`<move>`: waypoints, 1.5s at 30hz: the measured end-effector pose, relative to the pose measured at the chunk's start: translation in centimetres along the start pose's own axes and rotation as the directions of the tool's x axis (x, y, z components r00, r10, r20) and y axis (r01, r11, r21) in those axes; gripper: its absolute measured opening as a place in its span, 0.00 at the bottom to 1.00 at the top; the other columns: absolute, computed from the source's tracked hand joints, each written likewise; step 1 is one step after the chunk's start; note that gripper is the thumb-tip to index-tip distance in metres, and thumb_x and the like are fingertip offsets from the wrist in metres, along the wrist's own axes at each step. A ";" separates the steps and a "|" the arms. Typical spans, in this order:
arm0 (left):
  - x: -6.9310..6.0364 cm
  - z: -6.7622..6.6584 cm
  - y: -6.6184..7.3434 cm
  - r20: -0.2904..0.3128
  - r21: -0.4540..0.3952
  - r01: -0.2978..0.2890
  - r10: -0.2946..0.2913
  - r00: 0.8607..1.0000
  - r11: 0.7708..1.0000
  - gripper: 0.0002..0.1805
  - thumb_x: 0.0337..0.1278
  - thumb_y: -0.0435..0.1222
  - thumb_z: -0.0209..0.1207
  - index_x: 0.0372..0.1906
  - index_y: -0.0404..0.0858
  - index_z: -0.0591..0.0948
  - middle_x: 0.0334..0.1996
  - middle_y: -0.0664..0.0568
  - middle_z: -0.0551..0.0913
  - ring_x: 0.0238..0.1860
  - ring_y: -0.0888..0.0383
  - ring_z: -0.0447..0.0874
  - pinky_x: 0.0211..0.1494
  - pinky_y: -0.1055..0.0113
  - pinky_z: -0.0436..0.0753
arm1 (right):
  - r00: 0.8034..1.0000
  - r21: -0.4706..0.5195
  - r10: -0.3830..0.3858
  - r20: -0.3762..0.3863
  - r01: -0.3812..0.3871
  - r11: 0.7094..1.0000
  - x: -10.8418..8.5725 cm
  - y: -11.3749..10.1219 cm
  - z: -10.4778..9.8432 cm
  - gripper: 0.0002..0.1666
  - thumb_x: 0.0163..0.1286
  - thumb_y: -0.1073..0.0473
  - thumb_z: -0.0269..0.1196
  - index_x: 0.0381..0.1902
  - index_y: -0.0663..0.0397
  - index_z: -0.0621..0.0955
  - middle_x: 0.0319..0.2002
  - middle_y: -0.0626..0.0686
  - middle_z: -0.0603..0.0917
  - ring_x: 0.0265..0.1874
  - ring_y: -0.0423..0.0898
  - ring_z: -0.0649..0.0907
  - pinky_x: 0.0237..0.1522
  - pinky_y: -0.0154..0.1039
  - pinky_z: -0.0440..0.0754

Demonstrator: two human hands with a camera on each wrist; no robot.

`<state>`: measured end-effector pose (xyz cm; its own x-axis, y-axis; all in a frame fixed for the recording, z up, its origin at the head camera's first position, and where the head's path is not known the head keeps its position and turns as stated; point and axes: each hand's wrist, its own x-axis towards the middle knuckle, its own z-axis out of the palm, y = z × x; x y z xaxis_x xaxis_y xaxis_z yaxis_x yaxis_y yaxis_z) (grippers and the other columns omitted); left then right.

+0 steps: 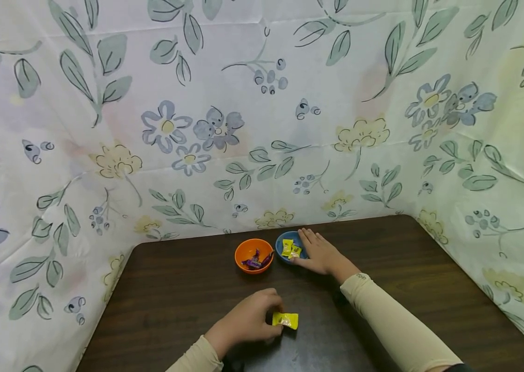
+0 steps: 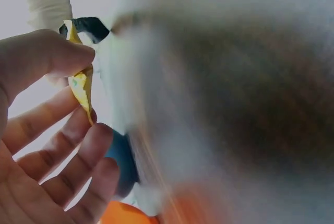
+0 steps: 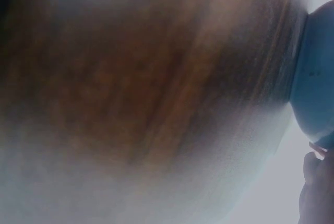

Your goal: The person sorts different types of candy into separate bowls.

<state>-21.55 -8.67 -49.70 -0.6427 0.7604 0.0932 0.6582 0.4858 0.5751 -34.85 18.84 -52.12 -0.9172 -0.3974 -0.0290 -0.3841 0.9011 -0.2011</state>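
Observation:
Between thumb and fingers, my left hand [image 1: 250,319] pinches a yellow wrapped candy [image 1: 289,321] over the near middle of the table. The left wrist view shows the candy [image 2: 82,85] edge-on, held by its wrapper. My right hand [image 1: 322,255] lies against the right side of a small blue bowl [image 1: 278,242], its fingers stretched along the rim and the thumb at the near side. Yellow wrapped candies [image 1: 288,249] lie in that bowl. In the right wrist view the blue bowl [image 3: 317,72] appears at the right edge, with part of the hand below it.
An orange bowl [image 1: 243,247] holding purple wrapped candies [image 1: 255,261] stands just left of the blue one. The dark wooden table [image 1: 173,289] meets a floral cloth [image 1: 262,129] behind and at both sides.

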 end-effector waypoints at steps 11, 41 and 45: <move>0.9 -1.8 -1.4 -0.139 -0.016 0.002 -0.004 0.990 1.000 0.11 0.59 0.37 0.74 0.46 0.44 0.87 0.41 0.58 0.83 0.43 0.53 0.84 0.51 0.62 0.88 | 1.000 -0.006 -0.003 -0.003 0.003 1.000 0.0 0.1 0.2 0.61 0.76 0.24 0.50 0.86 0.63 0.51 0.85 0.64 0.54 0.86 0.62 0.55 0.86 0.59 0.51; 3.2 -4.6 -2.8 -0.233 -0.032 0.121 -0.125 0.964 0.992 0.11 0.59 0.37 0.73 0.46 0.43 0.87 0.40 0.54 0.81 0.41 0.51 0.82 0.50 0.61 0.86 | 1.000 -0.009 -0.001 -0.016 0.001 1.000 0.0 0.1 0.2 0.60 0.76 0.24 0.51 0.86 0.62 0.52 0.85 0.63 0.56 0.85 0.60 0.56 0.86 0.58 0.52; 3.7 -4.9 -2.6 -0.228 -0.031 0.121 -0.125 0.966 0.992 0.11 0.60 0.37 0.73 0.46 0.43 0.88 0.42 0.54 0.82 0.41 0.54 0.82 0.51 0.61 0.87 | 1.000 0.001 0.002 -0.008 -0.002 1.000 0.0 0.0 0.1 0.60 0.76 0.25 0.51 0.86 0.63 0.52 0.85 0.63 0.55 0.85 0.60 0.56 0.86 0.59 0.52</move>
<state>-27.60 -9.24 -46.83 -0.7922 0.5754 0.2031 0.5628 0.5606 0.6075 -34.81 18.83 -52.22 -0.9187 -0.3944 -0.0213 -0.3824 0.9016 -0.2022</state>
